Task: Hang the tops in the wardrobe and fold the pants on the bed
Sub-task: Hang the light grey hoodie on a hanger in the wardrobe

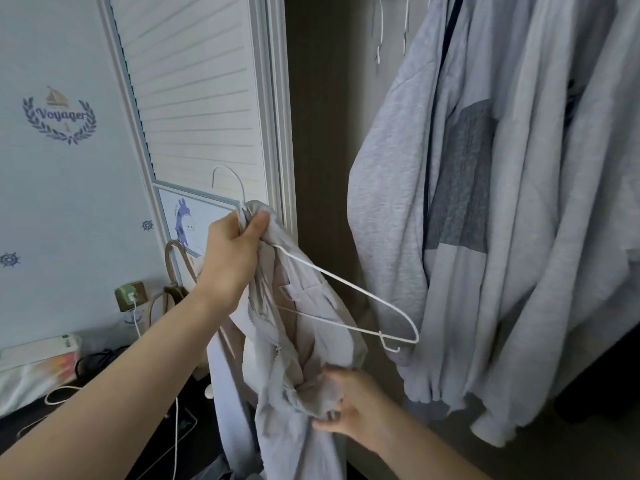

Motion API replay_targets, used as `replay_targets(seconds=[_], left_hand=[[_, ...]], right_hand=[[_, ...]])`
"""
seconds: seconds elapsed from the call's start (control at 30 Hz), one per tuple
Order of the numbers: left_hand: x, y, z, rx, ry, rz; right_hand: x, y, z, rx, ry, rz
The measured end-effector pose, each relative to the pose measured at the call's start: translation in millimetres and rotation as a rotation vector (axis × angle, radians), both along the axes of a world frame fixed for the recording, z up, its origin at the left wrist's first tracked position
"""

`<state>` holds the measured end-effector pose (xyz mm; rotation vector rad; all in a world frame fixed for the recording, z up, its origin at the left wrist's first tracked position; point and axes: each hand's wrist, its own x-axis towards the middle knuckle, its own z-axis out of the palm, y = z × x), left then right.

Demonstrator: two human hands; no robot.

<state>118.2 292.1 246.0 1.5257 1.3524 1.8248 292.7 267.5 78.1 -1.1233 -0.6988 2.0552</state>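
Note:
My left hand [231,256] grips the collar of a pale grey zip-up top [298,368] together with the neck of a white wire hanger [349,282]. The hanger's hook rises above my fist. Its right shoulder sticks out bare past the fabric, its left side is inside the top. My right hand [349,407] holds a bunch of the same top lower down, fingers curled into the cloth. The rest of the top hangs below both hands. All this is in front of the open wardrobe [322,133].
Several grey tops [485,202] hang in the wardrobe at right, with empty hanger hooks [379,36] above. The white louvred wardrobe door [194,98] stands at left. Lower left holds a dark surface with cables [173,410], a bag [173,268] and a wall socket [130,294].

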Motion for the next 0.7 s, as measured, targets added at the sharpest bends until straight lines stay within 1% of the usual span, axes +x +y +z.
replay_targets(seconds=[0.1,0.17,0.2,0.3,0.37,0.47,0.53,0.6,0.63,0.67,0.7], left_hand=[[-17.4,1.0,-4.0,0.064,0.169,0.132],[-29.8,0.7,-10.8,0.092,0.314,0.19],[-34.6,-0.5,-15.4,0.093,0.376,0.218],[-38.9,-2.5,-28.6,0.062,0.513,0.251],[-31.7,-4.1,-32.8,0.04,0.525,0.231],[-8.8,-5.9,-36.0,-0.018,0.501,0.172],[10.0,-8.6,-37.6,-0.02,0.476,0.122],[23.7,-10.7,-38.5,-0.005,0.429,0.088],[27.6,-11.1,-38.5,0.005,0.403,0.075],[28.6,-11.0,-38.5,0.012,0.387,0.066],[28.1,-11.0,-38.4,0.018,0.384,0.059]], right_hand=[[14.0,11.4,1.7,0.069,0.044,-0.18],[31.8,17.3,10.9,0.172,0.015,-0.307],[41.5,19.3,17.6,0.248,-0.054,-0.343],[62.0,23.7,40.0,0.521,-0.377,-0.412],[60.5,23.4,58.4,0.734,-0.51,-0.393],[42.2,19.8,80.3,1.035,-0.686,-0.281],[26.4,12.6,92.3,1.241,-0.749,-0.19],[13.9,7.2,96.3,1.455,-0.907,-0.119],[9.7,5.5,95.3,1.53,-1.023,-0.119],[7.5,3.8,93.5,1.551,-1.123,-0.144],[7.7,3.5,92.8,1.525,-1.16,-0.179]])
